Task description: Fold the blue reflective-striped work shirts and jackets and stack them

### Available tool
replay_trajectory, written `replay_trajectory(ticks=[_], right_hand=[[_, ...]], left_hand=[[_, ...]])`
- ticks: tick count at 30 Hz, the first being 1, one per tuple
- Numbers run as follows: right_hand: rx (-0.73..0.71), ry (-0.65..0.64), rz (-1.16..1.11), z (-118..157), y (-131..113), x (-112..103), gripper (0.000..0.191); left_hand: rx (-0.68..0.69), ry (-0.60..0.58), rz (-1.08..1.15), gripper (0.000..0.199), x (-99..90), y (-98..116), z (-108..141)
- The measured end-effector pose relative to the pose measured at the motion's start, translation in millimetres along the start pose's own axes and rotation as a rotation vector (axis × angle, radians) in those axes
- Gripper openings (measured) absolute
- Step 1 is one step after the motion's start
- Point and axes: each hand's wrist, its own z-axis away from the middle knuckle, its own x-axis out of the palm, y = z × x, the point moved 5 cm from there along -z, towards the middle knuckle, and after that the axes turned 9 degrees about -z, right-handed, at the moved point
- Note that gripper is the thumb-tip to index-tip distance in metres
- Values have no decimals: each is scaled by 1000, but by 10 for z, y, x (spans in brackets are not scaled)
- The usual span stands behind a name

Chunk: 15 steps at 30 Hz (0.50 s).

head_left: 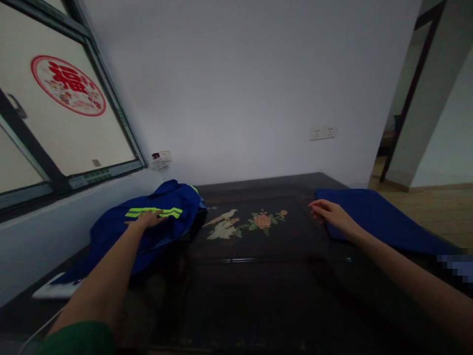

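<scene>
The garment [162,235] lies in a loose heap directly under the left hand [147,219], which rests palm down across its bright stripe [174,212], fingers slightly spread; whether they pinch any fabric I cannot tell. Judging from that heap, smoothing and folding are not done here. The right hand [330,213] is partly open, fingers gently curled, and seems to hold nothing. Just beside and beneath its wrist, the blue cloth [380,217] lies flat with fairly straight edges, so that piece looks tidier, though whether it is folded is unclear. Between the hands, the dark desk [244,291] shows its bird-and-flower picture [262,221]; beyond them stands the wall [236,98].
</scene>
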Motion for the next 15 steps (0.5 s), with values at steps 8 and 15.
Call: replay_trajectory(ticks=[8,15], right_hand=[[196,137,1037,-258,820,-1074,24],[341,321,1255,-112,878,-1275,50]], left_hand=[[31,222,-54,51,236,173,366],[-140,252,-6,57,579,218,918]])
